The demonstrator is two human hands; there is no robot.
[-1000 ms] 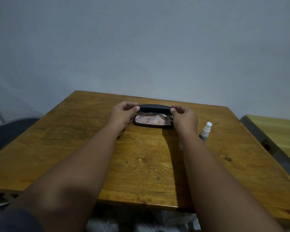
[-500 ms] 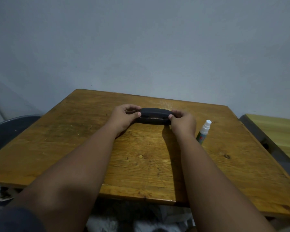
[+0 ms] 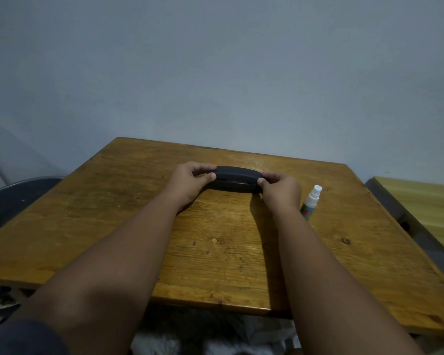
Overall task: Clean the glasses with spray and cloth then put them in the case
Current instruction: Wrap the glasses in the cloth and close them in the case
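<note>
A black glasses case (image 3: 235,178) lies closed on the wooden table (image 3: 128,206), near its far middle. My left hand (image 3: 190,180) grips the case's left end, thumb in front and fingers curled over the top. My right hand (image 3: 280,189) grips the right end the same way. The glasses and the cloth are out of sight. A small white spray bottle (image 3: 311,202) with a green label stands just right of my right wrist.
A second, lighter wooden table (image 3: 426,208) stands at the right with a dark gap between. A dark rounded chair back (image 3: 16,196) shows at the left. A plain grey wall rises behind the table.
One second ago the case lid stood open with a pinkish cloth showing inside. Both hands have pressed the lid down, and the case is now closed.
</note>
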